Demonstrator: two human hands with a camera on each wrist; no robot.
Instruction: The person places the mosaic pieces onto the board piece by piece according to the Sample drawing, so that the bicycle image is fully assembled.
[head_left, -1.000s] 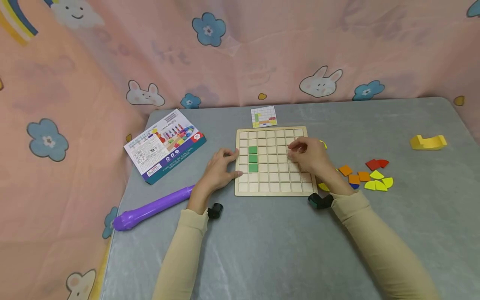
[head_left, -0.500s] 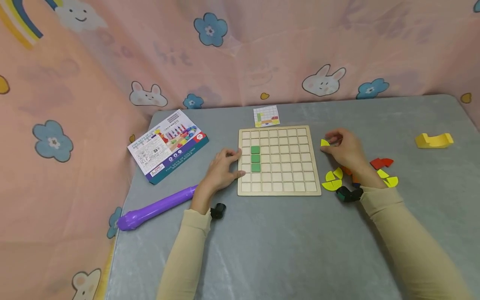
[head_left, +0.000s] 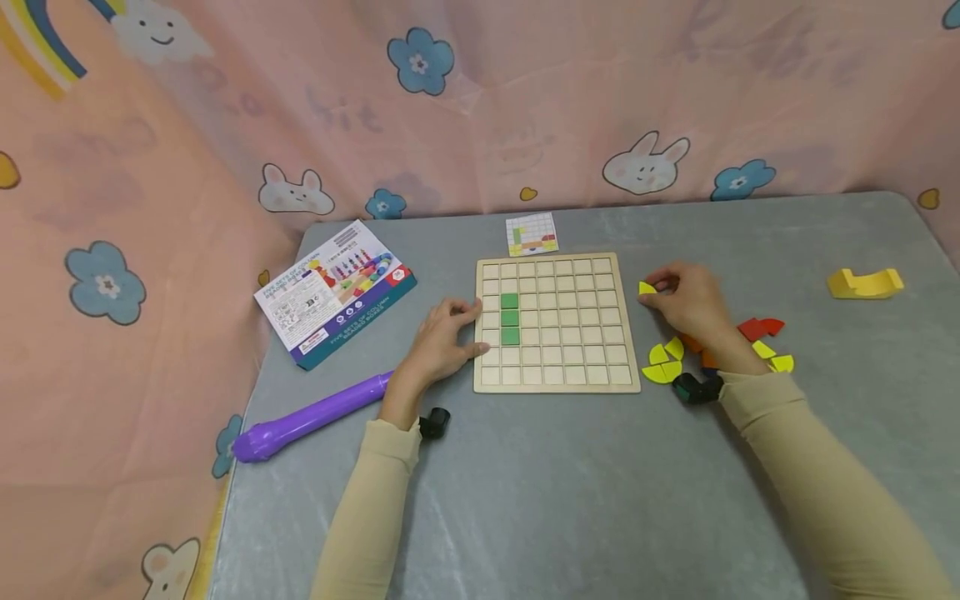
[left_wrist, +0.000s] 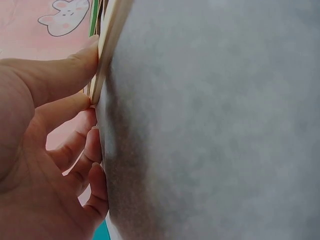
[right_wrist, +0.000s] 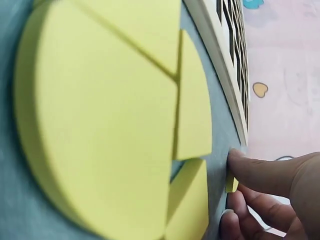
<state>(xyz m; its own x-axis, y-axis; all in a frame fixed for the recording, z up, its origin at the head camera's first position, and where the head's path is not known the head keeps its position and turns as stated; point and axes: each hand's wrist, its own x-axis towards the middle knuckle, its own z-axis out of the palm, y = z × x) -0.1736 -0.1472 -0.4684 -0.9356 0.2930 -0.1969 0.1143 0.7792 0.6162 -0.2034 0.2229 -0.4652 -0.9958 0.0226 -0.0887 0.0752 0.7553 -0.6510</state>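
Observation:
A wooden grid board (head_left: 558, 389) lies on the table, with three green square tiles (head_left: 510, 317) in a column in its left part. My left hand (head_left: 442, 340) rests at the board's left side; in the left wrist view its thumb and index fingertips touch the board's edge (left_wrist: 107, 47). Just right of the board, my right hand (head_left: 690, 304) pinches a small yellow quarter-circle piece (head_left: 647, 288) between thumb and fingers, close over the table. Nearer me, several yellow pieces (right_wrist: 100, 115) lie grouped into a rough circle.
Red pieces (head_left: 753, 330), more yellow pieces and partly hidden orange ones lie around my right forearm. A pattern card (head_left: 532, 233) is behind the board. On the left are a printed box (head_left: 333, 292) and a purple tube (head_left: 315, 421). A yellow curved block (head_left: 866, 283) stands far right.
My right hand has moved from over the board's right part to the table on its right, where it now pinches the yellow piece. The left hand has stayed at the board's edge.

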